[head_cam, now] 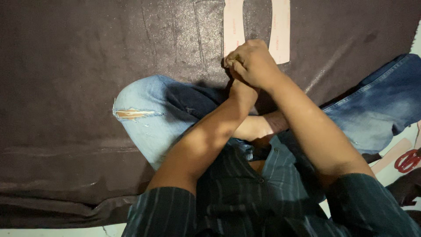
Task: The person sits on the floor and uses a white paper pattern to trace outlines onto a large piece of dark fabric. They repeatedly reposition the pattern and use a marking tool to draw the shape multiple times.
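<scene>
Both hands (250,63) press a pale pink U-shaped template (258,26) on dark sheet (87,66).

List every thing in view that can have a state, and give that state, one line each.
Right hand: closed in a fist, pressing on the pattern piece.
Left hand: mostly hidden under the right hand; grip unclear.
Pale pattern piece: lying flat on the dark sheet.
Dark sheet: spread out, wrinkled at its near edge.
Red-handled scissors: set aside, blades hidden.

The paper pattern (257,26) lies on the leather sheet (87,66), just beyond the right hand (252,61). The left hand (239,85) sits under it, touching. Scissors (408,160) lie far right, nearer the person.
</scene>
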